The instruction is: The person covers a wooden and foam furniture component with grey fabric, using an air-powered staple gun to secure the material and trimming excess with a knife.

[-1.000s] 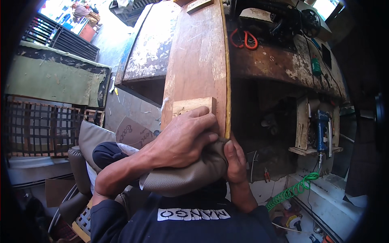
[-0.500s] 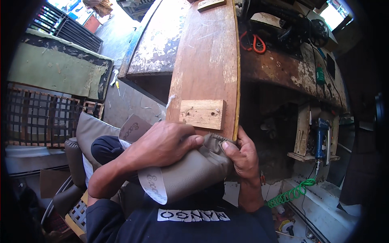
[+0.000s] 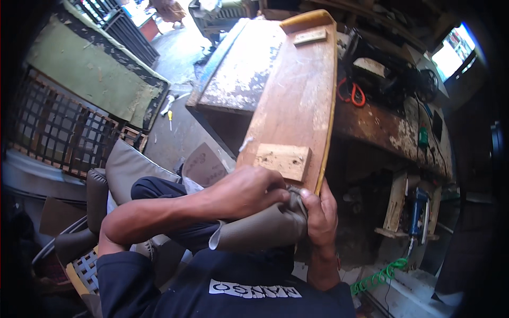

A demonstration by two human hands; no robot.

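Note:
A long wooden board [image 3: 289,95] with a yellowish edge slants from my lap onto the bench, a small wood block [image 3: 310,38] at its far end and a larger block [image 3: 281,159] at its near end. My left hand [image 3: 246,191] has curled fingers on folded taupe leatherette [image 3: 257,230] just below the larger block. My right hand [image 3: 322,214] grips the leatherette at the board's near right corner, thumb on top, fingers behind. The material's loose, curled part hangs over my leg. My left fingertips are partly hidden in the folds.
A worn bench [image 3: 222,87] carries a black sewing machine [image 3: 371,61] and orange-handled scissors [image 3: 358,95]. At right are a blue pneumatic tool [image 3: 416,214] and green coiled hose [image 3: 379,278]. At left are grey cushions [image 3: 135,169], a green panel [image 3: 85,74] and a webbed frame [image 3: 58,122].
The board's far end has swung right in view, showing its raised padded tip. My right hand sits slightly lower and further right, and the leatherette is more folded under my left hand.

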